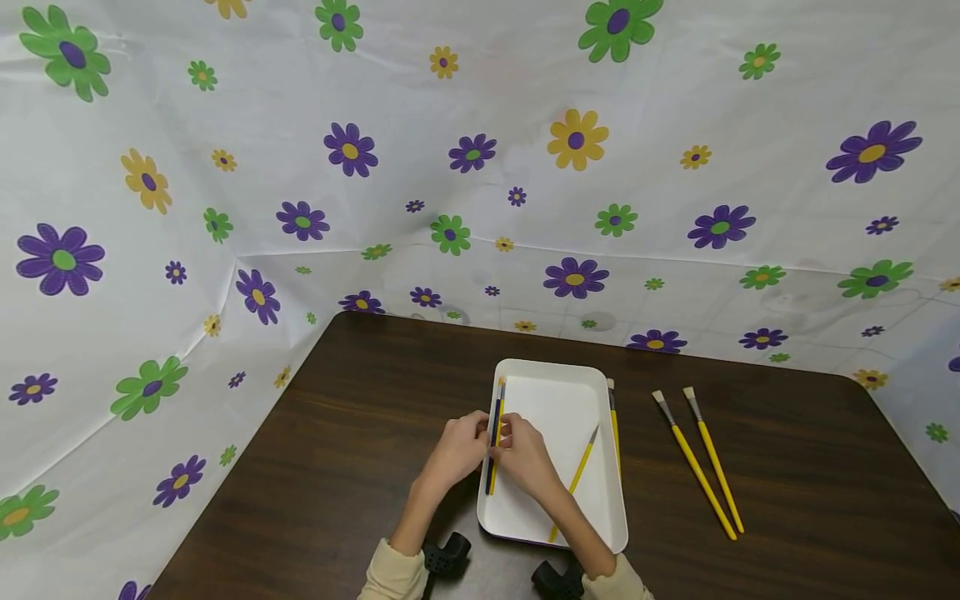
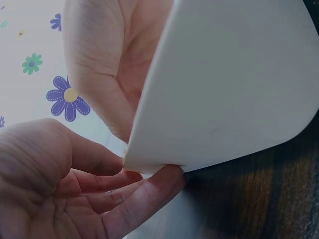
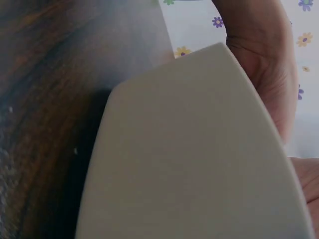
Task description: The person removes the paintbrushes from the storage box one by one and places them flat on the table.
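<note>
A white tray (image 1: 555, 392) lies on the table. Along its left side run a dark-handled paintbrush (image 1: 489, 479) and a yellow-handled one (image 1: 493, 477), side by side. My left hand (image 1: 457, 450) is at the tray's left edge; in the left wrist view, the thumb and fingers (image 2: 144, 199) pinch the rim. Over the tray, my right hand (image 1: 525, 454) has its fingertips curled at the yellow-handled brush, pinching it. The tray hides those fingertips in the right wrist view. Another yellow paintbrush (image 1: 581, 467) slants across the tray floor, partly under the right forearm.
Just right of the tray stands a yellow flat brush (image 1: 615, 421), close along its outer wall. Farther right, two yellow flat brushes (image 1: 693, 467) (image 1: 716, 462) lie on the dark wooden table (image 1: 360, 400). A flowered white sheet (image 1: 420, 183) hangs behind and at the left.
</note>
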